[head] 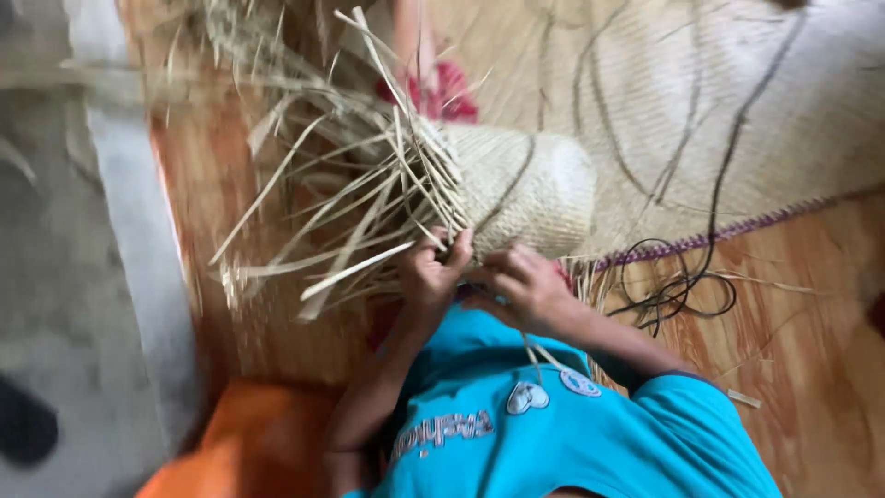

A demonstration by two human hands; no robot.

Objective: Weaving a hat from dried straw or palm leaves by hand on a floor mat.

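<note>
woven mat (737, 101) and dark cord (687, 277) lying on wood floor (793, 341). loose straw strips (350, 194) fanning over half-woven basket (530, 184). left hand (431, 269) and right hand (525, 286) pinching strips at basket edge.

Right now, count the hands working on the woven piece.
2: the left hand pinches pale straw strips at the woven piece edge; the right hand sits beside it, touching.

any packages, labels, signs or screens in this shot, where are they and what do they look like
No packages, signs or screens.
Printed lettering: on the turquoise shirt, low centre; pale, curved row.
Two badges: on the shirt beneath the hands; small, whitish, one heart-shaped, one round.
</note>
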